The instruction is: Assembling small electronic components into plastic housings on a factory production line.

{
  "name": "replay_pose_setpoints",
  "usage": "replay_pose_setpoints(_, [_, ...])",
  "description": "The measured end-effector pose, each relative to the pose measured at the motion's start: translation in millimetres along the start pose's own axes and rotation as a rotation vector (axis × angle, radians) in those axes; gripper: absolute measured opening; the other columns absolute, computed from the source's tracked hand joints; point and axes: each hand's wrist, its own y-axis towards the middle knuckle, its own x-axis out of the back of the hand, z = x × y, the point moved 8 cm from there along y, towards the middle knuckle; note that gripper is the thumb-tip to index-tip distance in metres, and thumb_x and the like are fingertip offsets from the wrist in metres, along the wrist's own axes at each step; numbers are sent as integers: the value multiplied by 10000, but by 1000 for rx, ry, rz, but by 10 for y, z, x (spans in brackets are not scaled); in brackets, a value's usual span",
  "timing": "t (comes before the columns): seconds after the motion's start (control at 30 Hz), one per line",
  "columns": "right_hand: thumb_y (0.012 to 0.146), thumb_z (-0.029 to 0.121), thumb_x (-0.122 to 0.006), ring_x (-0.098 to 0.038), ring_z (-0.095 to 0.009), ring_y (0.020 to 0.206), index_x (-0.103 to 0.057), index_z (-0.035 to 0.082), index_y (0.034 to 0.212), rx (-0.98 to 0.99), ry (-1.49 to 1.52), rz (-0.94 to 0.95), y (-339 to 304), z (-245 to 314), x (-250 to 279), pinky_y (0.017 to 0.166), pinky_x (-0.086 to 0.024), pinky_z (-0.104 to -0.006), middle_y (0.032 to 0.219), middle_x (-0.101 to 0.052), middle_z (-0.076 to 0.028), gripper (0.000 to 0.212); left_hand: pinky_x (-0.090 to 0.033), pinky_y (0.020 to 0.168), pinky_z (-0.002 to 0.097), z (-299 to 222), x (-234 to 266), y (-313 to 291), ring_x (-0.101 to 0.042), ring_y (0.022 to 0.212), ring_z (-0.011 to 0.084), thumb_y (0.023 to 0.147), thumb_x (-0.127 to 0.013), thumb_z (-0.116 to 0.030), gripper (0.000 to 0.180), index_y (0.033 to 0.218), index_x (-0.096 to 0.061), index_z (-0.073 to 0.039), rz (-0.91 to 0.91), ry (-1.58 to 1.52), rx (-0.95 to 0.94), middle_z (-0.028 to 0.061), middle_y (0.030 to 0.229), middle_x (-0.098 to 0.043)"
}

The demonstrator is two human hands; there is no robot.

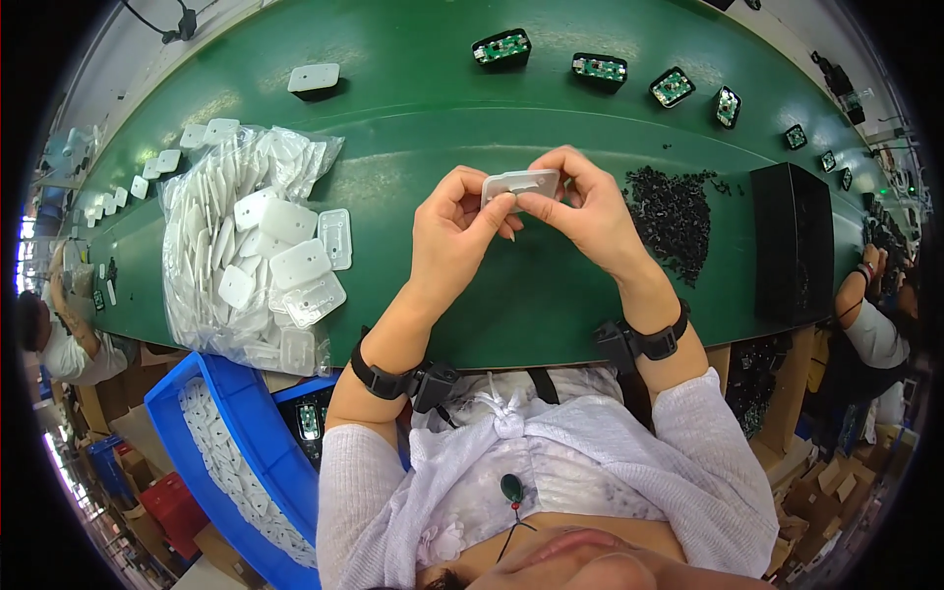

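Note:
Between my two hands, above the middle of the green bench, a white plastic cover plate is held tilted. My left hand pinches its left end between thumb and fingers. The right end is gripped by my right hand, its thumb pressed against the near edge beside the other thumb. Whether something small sits under the thumbs is hidden. To the left, an open clear plastic bag spills many more white cover plates. A pile of small black parts lies right of my right hand.
Black housings with green circuit boards stand in a row along the far side. One white-covered housing is at far left. A black box stands at right. A blue bin of small white parts is at lower left. Other people sit at both sides.

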Motion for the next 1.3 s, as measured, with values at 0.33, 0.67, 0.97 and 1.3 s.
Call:
replay_pose_setpoints(0.33, [836, 130, -737, -542, -61, 813, -597, 24, 950, -237, 252, 24, 77, -161, -144, 713, -449, -218, 904, -593, -2, 210, -527, 645, 268, 47, 156, 103, -634, 712, 144, 963, -507, -52, 126, 965, -560, 63, -68, -57, 94, 99, 861, -640])
replay_pose_setpoints(0.67, [743, 262, -773, -547, -333, 1055, -610, 66, 1085, 392, -977, -56, 1687, -204, 47, 930, -447, -419, 1103, -612, -122, 427, -478, 637, 391, -11, 600, 195, -593, 738, 292, 879, -591, -61, 36, 913, -600, -54, -267, 933, -193, 107, 866, -562])
replay_pose_setpoints(0.97, [777, 354, -737, -563, -328, 967, -581, 79, 1030, 158, -993, -30, 1583, -126, -162, 851, -463, -421, 993, -592, -145, 404, -488, 664, 421, -9, 520, 163, -588, 796, 327, 839, -675, -189, 208, 955, -576, -48, -209, 1160, -156, 126, 899, -523])
replay_pose_setpoints(1.3, [789, 409, -729, -602, -235, 885, -613, 63, 1056, -299, -717, 348, 449, -147, 86, 779, -485, -339, 941, -607, -86, 452, -454, 795, 390, -84, 104, -48, -531, 935, 290, 689, -804, -245, 530, 1075, -516, -23, -157, 1565, -220, 116, 1009, -521])
